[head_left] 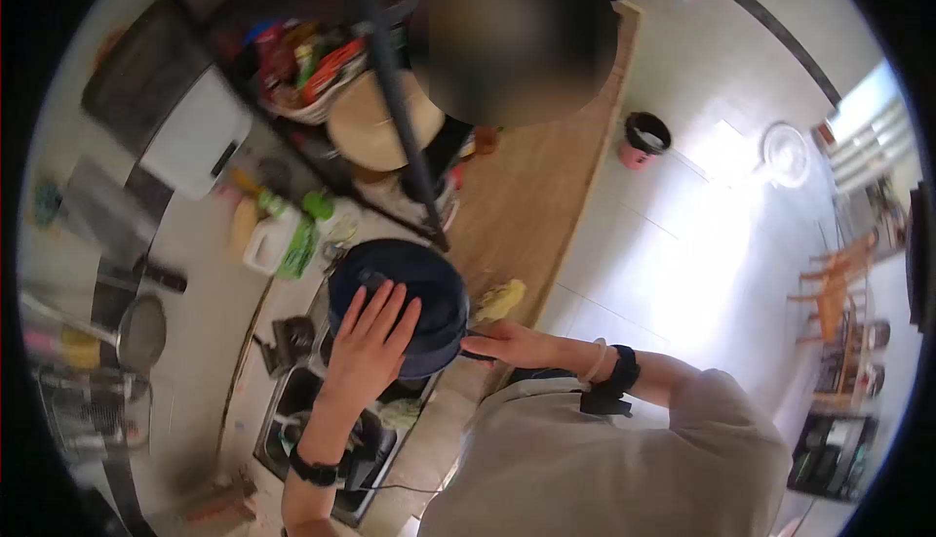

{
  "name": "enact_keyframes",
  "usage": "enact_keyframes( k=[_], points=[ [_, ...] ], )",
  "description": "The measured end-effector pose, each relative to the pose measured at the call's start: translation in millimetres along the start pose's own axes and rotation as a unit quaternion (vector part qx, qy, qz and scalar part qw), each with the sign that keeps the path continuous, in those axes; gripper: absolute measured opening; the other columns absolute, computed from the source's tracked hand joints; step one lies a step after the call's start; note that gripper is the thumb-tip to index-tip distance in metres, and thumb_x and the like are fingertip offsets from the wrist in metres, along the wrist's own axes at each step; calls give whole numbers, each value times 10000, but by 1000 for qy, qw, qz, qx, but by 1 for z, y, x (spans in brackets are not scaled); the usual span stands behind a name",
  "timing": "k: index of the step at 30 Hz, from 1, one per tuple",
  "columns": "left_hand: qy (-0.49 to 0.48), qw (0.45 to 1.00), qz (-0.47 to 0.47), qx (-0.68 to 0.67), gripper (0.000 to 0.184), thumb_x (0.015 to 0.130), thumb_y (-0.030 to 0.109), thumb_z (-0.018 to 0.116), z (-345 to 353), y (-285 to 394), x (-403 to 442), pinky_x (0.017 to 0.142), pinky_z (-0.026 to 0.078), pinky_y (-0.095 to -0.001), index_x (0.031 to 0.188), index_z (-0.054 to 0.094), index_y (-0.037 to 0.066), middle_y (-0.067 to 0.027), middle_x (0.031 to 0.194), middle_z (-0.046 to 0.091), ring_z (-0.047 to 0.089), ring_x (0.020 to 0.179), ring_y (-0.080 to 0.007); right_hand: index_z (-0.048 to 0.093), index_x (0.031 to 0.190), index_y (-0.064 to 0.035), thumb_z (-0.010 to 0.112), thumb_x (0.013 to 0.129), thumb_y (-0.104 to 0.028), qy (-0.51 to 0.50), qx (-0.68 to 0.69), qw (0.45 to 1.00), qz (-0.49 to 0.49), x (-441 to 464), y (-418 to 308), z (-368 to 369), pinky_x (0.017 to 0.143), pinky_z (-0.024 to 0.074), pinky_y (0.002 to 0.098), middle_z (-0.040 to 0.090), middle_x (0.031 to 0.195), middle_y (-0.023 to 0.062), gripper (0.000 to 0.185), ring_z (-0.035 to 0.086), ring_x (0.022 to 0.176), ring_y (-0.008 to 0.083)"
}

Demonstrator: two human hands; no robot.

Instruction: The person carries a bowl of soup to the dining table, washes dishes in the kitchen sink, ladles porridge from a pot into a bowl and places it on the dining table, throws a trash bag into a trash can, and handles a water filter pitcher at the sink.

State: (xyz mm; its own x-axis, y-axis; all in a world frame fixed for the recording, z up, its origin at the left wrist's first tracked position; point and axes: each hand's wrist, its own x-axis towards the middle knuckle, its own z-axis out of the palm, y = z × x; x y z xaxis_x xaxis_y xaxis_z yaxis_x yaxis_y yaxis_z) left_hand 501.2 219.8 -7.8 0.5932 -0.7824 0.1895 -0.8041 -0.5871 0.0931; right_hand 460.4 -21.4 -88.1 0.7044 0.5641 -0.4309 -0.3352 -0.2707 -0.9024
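A dark blue pan [434, 288] is held over the edge of the sink. My right hand [517, 344] is closed round its handle at the right side of the pan. My left hand [375, 327] lies over the inside of the pan with its fingers spread; whether anything is beneath the palm is hidden. A crumpled yellow cloth [501, 300] lies on the wooden counter just beyond my right hand. Below the pan, the sink [283, 400] holds dishes and dark items.
Green-and-white bottles [278, 239] stand behind the sink. A dark rack frame [395, 98] rises over a beige bowl [375, 127] and a basket of packets [302, 64]. The wooden counter [531, 196] runs away to the upper right; a pink-and-black bin [643, 142] stands on the floor.
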Motion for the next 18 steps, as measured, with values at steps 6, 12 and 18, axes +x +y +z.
enact_keyframes(
  k=[6,12,18],
  points=[
    [8,996,58,-62,573,659,160,681,-34,45,65,999,356,-438,1189,525,10,-198,1281,471,449,1207,-314,580,835,0,410,959,-395,67,147,987,5,-73,-16,-42,680,386,259,552,739,24,447,481,713,115],
    [43,994,68,-79,515,808,260,642,3,56,124,926,435,-402,1229,487,8,-203,1287,460,457,1192,-328,609,762,-37,368,930,-522,173,208,961,-52,-88,17,-84,631,364,245,541,691,15,567,452,656,104],
    [95,992,62,-58,455,848,233,589,55,38,174,893,447,-408,1236,481,21,-191,1265,474,480,1150,-324,615,731,-33,378,910,-563,266,122,956,-32,-59,43,-139,629,371,242,560,662,34,608,493,647,118]
  ],
)
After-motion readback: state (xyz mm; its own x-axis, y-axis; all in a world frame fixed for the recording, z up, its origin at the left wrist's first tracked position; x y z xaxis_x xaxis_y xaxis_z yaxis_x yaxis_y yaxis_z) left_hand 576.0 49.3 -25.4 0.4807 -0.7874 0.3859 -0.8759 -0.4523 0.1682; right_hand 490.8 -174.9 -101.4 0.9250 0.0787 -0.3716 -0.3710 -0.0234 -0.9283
